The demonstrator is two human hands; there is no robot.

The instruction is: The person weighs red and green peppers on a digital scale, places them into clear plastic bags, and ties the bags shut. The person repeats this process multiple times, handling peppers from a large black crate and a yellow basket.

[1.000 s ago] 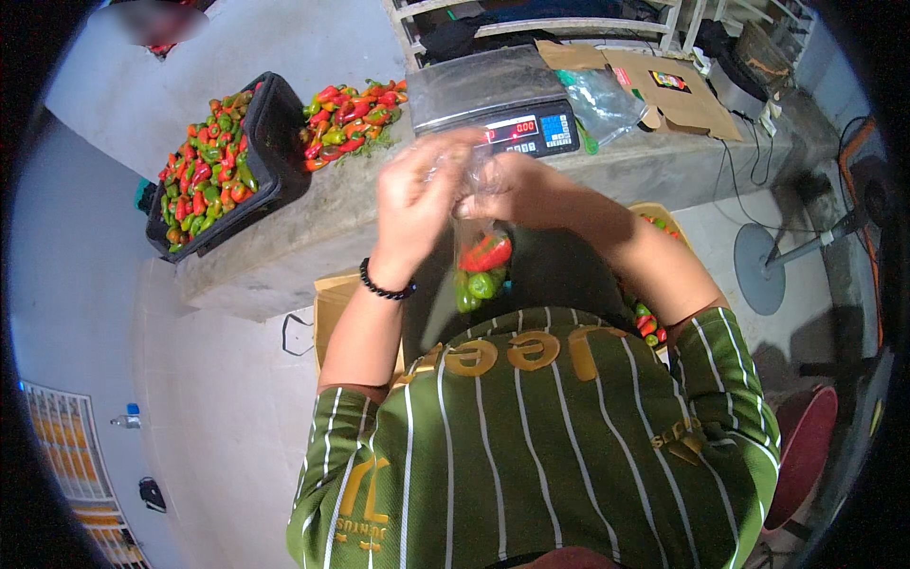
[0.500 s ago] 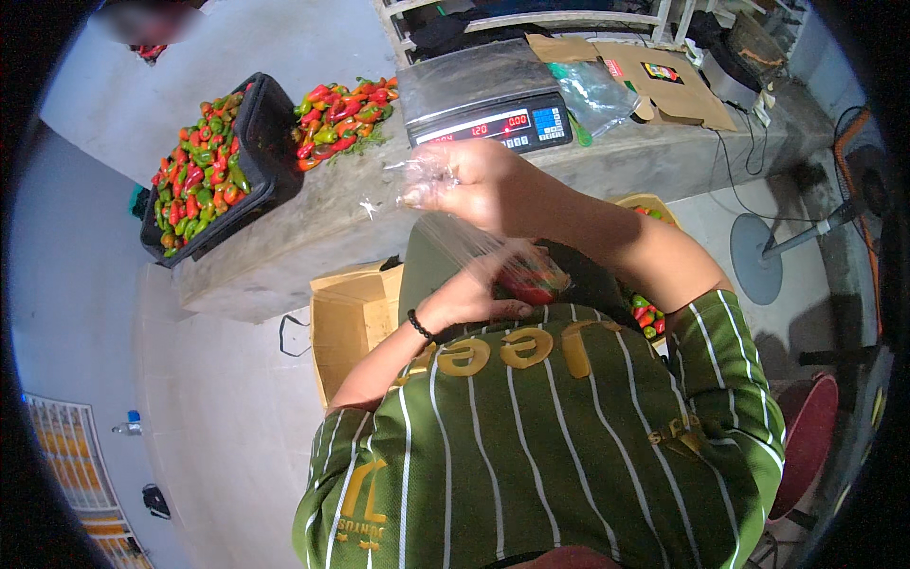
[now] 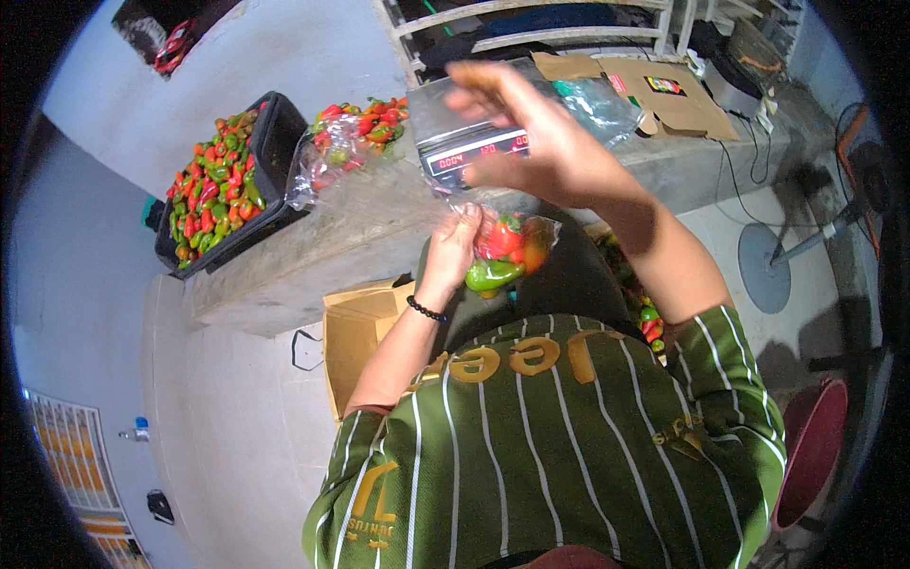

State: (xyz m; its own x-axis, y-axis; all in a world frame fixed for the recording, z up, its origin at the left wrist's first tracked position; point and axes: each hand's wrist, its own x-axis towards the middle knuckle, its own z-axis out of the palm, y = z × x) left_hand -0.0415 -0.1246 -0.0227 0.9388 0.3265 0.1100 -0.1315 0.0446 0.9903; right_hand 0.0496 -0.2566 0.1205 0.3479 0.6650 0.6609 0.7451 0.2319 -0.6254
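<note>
A clear bag of red and green peppers [image 3: 498,270] is gripped near its top by my left hand [image 3: 455,237], just below the concrete ledge. My right hand [image 3: 526,128] is raised over the front of the digital scale [image 3: 438,112], fingers spread and slightly blurred, holding nothing that I can make out; it partly hides the display. To the scale's left, a crumpled clear plastic bag [image 3: 308,169] shows over a loose heap of peppers [image 3: 379,116].
A black crate [image 3: 273,133] full of peppers stands at left on the ledge [image 3: 246,294]. Flattened cardboard [image 3: 701,109] and plastic bags lie at right. Below are an open cardboard box [image 3: 355,351], more peppers by my right side, a pedestal stand [image 3: 763,270] and a maroon tub [image 3: 810,446].
My right hand has left the bag's neck and risen, opening. My left hand now grips the bag higher, with the peppers hanging rightward. Clear plastic has appeared over the loose pepper heap.
</note>
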